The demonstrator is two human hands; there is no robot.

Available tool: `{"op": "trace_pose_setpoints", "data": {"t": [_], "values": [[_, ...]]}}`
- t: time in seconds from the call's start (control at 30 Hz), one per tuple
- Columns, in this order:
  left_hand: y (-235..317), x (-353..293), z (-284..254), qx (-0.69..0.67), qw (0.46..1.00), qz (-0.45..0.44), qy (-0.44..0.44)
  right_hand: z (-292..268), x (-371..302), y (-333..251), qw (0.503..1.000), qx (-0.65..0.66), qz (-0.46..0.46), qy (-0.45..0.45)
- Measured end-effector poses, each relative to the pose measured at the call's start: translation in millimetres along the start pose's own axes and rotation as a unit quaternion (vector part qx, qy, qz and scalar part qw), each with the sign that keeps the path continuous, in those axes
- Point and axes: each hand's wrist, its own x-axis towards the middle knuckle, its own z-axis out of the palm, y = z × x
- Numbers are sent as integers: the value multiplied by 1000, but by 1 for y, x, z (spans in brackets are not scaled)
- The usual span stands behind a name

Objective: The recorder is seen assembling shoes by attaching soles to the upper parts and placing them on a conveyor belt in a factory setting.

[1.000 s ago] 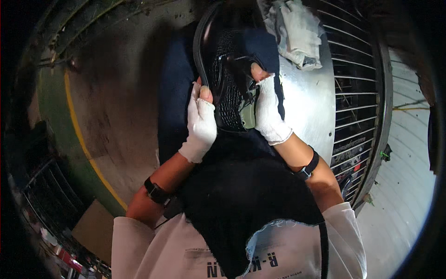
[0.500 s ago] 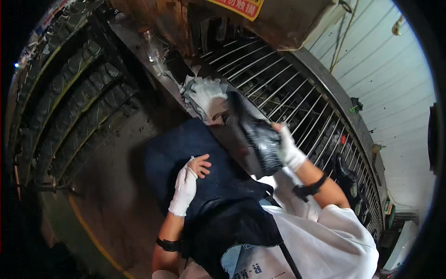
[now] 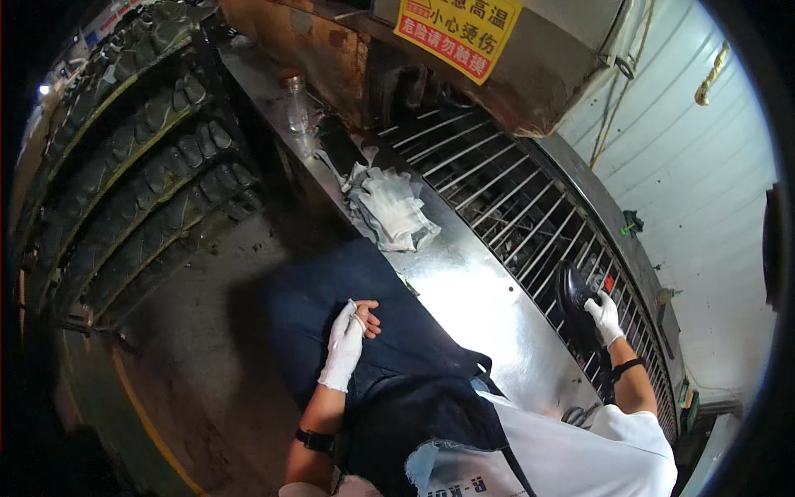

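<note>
At the right, my right hand, in a white glove with bare fingertips, grips a black leather shoe over the metal bar rack. The shoe's upper is shiny; its lower part is dark, and I cannot tell whether it rests on the bars. My left hand, gloved the same way, lies over the dark blue apron on my lap. Its bare fingers are loosely bent with nothing in them.
A shiny metal ledge runs beside the rack, with crumpled whitish gloves and a glass jar on it. A rusty metal housing with a yellow-red warning sign overhangs the rack. Shelves of dark shoe-shaped pieces stand left.
My right hand has carried the black shoe from above the ledge rightward to the rack. My left hand stays over the apron, its fingers drawn closer together. The view has shifted slightly.
</note>
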Motion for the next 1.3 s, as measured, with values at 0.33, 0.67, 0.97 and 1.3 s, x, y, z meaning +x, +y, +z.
{"op": "trace_pose_setpoints", "data": {"t": [0.33,0.67,0.97,1.3], "values": [[4,-5,-1,-30,999,22,-14,24,-1,2,986,-2,20,166],[-16,-6,-16,-4,999,24,-40,104,-24,-239,910,-7,-397,123],[-40,-9,-20,0,998,53,-34,142,5,-422,707,595,-112,-367],[-24,-5,-3,225,974,-9,-27,205,6,-300,307,873,25,-377]]}}
